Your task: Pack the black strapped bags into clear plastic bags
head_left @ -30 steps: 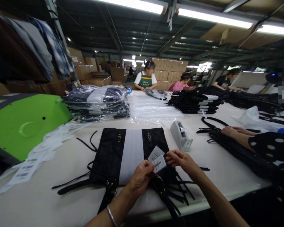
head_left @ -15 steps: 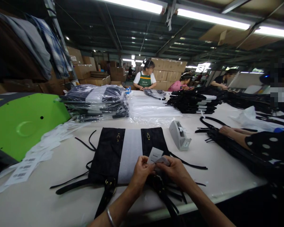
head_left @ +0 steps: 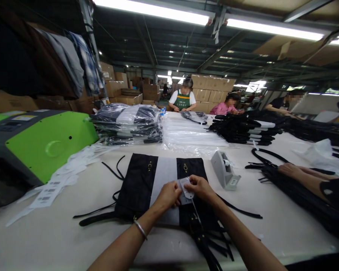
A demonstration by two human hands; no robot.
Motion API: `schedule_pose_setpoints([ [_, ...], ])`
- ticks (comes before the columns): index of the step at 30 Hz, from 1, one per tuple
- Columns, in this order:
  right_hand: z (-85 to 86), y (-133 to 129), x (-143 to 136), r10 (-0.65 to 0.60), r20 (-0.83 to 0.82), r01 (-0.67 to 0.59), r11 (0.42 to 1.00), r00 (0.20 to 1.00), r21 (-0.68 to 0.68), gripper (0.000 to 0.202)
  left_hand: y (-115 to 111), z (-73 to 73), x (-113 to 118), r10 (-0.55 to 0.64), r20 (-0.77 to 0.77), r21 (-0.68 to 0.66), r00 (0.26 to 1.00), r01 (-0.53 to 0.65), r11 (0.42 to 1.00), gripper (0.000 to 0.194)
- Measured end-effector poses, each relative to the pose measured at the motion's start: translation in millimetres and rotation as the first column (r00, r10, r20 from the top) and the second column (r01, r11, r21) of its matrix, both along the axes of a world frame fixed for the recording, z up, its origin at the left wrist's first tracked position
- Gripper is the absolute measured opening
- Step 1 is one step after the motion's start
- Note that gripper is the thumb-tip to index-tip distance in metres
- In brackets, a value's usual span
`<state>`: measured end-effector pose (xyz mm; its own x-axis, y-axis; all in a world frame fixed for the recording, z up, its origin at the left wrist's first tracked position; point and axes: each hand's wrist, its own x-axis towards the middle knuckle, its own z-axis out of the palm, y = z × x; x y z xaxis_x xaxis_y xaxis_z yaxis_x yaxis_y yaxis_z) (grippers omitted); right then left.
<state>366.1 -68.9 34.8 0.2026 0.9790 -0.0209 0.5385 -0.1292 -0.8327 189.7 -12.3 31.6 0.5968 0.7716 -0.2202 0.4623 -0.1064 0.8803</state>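
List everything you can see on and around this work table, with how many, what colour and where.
bag: one, black with a white middle panel, flat on the table in front of the person
hang tags: two, white, held over the bag
tape dispenser: one, grey, right of the bag
barcode labels: a spread, white, left of the bag
machine: one, green and grey, far left
bagged bags: one stack, in clear plastic, behind
plastic sleeves: one pile, clear, centre back
table: one, white
co-worker's hand: one, on black straps at the right
left hand: one, holding the tags
right hand: one, holding the tags
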Motion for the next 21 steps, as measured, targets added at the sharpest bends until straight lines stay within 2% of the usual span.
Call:
schedule_pose_setpoints([
  [3, -10.0, -9.8, -4.9, -0.028, 0.155, 0.03, 1.0, 0.987, -0.007, 0.029, 1.7, 1.8, 2.8, 0.002, -0.1, 0.162, 0.995, 0.014, 0.987, 0.009],
  [5, -15.3, -16.9, -10.4, -0.071, 0.226, 0.074, 0.997, 0.972, -0.003, 0.034, 0.2, 2.0, 4.3, 0.022, -0.147, 0.239, 0.989, 0.013, 0.971, 0.004],
  [6, -18.0, -19.7, -13.7, -0.1, 0.26, 0.103, 0.995, 0.96, 0.002, 0.032, -0.5, 1.5, 4.4, 0.028, -0.158, 0.262, 0.987, 0.015, 0.965, 0.007],
  [8, -23.6, -23.3, -19.9, -0.159, 0.31, 0.163, 0.987, 0.937, 0.011, 0.033, -0.6, 0.5, 2.3, 0.021, -0.157, 0.278, 0.987, 0.024, 0.96, 0.026],
  [9, -26.1, -24.3, -22.2, -0.185, 0.324, 0.191, 0.982, 0.928, 0.012, 0.043, 0.3, 0.6, -0.1, 0.008, -0.149, 0.27, 0.989, 0.033, 0.962, 0.033],
  [11, -28.8, -25.3, -23.9, -0.225, 0.328, 0.235, 0.972, 0.917, 0.009, 0.06, 4.4, 3.8, -8.6, -0.03, -0.127, 0.234, 0.991, 0.06, 0.97, 0.038],
  [12, -28.3, -25.9, -23.3, -0.235, 0.319, 0.246, 0.969, 0.918, 0.005, 0.061, 7.3, 7.7, -14.9, -0.043, -0.113, 0.22, 0.993, 0.067, 0.973, 0.038],
  [15, -16.2, -31.2, -18.8, -0.248, 0.297, 0.255, 0.967, 0.922, 0.014, 0.051, 14.9, 29.1, -41.9, -0.016, -0.043, 0.305, 0.999, 0.028, 0.952, 0.03],
  [18, 6.8, -42.1, -18.9, -0.249, 0.28, 0.224, 0.967, 0.927, 0.119, 0.039, 8.0, 57.0, -79.1, -0.012, 0.012, 0.46, 1.0, 0.005, 0.888, 0.016],
  [19, 13.6, -45.7, -21.1, -0.235, 0.277, 0.194, 0.966, 0.932, 0.169, 0.033, 0.0, 64.1, -92.6, -0.057, 0.002, 0.453, 0.998, 0.05, 0.89, 0.015],
  [21, 20.8, -50.3, -27.7, -0.163, 0.286, 0.095, 0.967, 0.944, 0.238, 0.02, -24.6, 70.9, -118.5, -0.229, -0.06, 0.319, 0.972, 0.236, 0.918, 0.018],
])
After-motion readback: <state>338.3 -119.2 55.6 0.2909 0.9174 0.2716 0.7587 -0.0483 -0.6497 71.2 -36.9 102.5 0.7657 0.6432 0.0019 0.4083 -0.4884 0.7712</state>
